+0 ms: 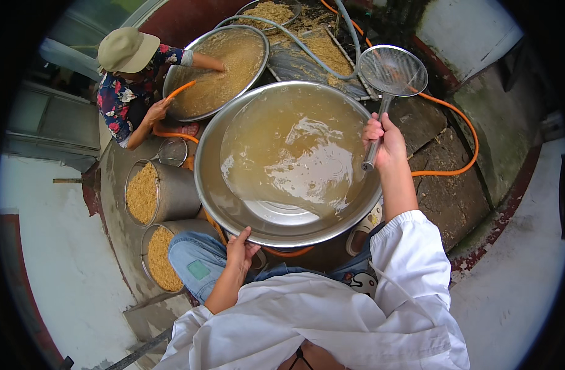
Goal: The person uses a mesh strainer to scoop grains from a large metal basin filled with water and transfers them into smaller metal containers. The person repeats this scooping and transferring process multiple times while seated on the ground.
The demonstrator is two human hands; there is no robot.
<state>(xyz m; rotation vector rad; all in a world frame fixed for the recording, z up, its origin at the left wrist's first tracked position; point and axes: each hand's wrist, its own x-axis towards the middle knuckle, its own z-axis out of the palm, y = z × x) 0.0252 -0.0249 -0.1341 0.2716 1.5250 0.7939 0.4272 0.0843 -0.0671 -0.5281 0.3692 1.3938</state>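
Note:
A wide stainless steel basin of cloudy yellowish water is before me, tipped so the water lies towards its far side and part of the ridged bottom shows near me. My left hand grips its near rim, thumb on top. In my right hand, by the basin's right rim, is the metal handle of a round wire-mesh strainer. The strainer is raised beyond the basin's right edge, and its mesh looks empty.
At upper left a person in a cap has one hand in another basin and holds an orange hose. Two metal buckets of husk-like grain and a small strainer stand left. A grey hose crosses behind.

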